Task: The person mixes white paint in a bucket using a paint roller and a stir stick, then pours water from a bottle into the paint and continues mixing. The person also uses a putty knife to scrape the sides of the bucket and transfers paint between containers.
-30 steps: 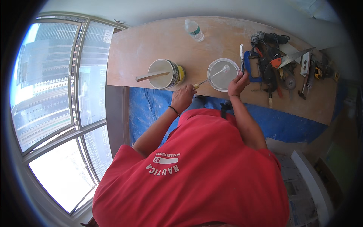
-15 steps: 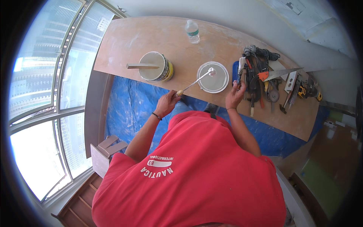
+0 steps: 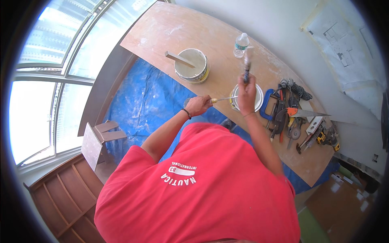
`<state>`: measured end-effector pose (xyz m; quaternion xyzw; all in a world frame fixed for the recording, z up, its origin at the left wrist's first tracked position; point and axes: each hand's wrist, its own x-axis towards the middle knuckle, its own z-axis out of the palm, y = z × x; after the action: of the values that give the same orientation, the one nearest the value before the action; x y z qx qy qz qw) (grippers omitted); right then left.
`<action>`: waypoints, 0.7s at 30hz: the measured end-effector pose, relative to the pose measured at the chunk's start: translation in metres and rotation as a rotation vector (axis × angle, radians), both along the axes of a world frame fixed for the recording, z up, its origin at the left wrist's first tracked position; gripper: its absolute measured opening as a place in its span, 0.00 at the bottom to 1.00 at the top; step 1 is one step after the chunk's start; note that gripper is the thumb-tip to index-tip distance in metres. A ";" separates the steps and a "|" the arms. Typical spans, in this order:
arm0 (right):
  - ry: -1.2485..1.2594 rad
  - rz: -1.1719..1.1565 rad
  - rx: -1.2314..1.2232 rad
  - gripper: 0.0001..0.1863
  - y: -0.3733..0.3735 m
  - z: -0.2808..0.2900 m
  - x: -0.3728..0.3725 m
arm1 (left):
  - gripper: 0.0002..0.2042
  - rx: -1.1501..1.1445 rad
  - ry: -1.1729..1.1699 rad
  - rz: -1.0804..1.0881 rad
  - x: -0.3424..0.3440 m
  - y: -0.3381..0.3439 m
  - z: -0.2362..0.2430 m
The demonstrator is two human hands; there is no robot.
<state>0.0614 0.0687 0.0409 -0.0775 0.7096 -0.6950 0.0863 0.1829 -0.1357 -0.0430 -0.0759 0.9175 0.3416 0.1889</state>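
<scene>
My left hand [image 3: 198, 105] is closed round the pale handle of a thin metal-shafted tool [image 3: 219, 99]. The shaft points right, and its far end is hidden by my right hand [image 3: 246, 94]. That hand grips a paintbrush [image 3: 246, 69] upright, its whitish bristles smeared by motion. Beneath the right hand stands a round white-rimmed tub [image 3: 259, 100], partly covered by the hand. To the left, a bucket [image 3: 207, 72] of pale grey-white material has a flat wooden stick [image 3: 179, 59] resting in it. Beyond the brush stands a clear plastic bottle [image 3: 240, 45].
A wooden board table [image 3: 221, 30] carries these things. At its right lie a blue clamp [image 3: 265, 106], an orange-handled handsaw [image 3: 306, 113], a yellow-black power drill [image 3: 327, 139] and other tools. Blue sheeting [image 3: 135, 95] covers the floor. Windows [image 3: 60, 101] line the left.
My right hand has brought the paintbrush left from beside the tools to above the tub. My left hand still holds the thin tool. The whole view has shifted and turned.
</scene>
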 end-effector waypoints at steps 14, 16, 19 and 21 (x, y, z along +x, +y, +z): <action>0.314 0.068 0.470 0.27 -0.314 -0.016 -0.011 | 0.25 0.096 0.450 -0.502 -0.027 -0.051 -0.087; 0.239 0.134 0.555 0.25 -0.326 -0.028 -0.016 | 0.26 0.356 0.156 -0.435 -0.034 -0.053 -0.104; 0.138 0.170 0.598 0.22 -0.328 -0.040 -0.021 | 0.20 0.518 -0.038 -0.399 -0.048 -0.054 -0.113; 0.199 0.115 0.594 0.21 -0.325 -0.044 -0.020 | 0.12 0.652 -0.144 -0.369 -0.056 -0.054 -0.106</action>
<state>0.0416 -0.2561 -0.0032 -0.1566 0.8810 -0.4402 0.0747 0.1273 -0.1901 -0.1486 0.1307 0.7434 0.5697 0.3253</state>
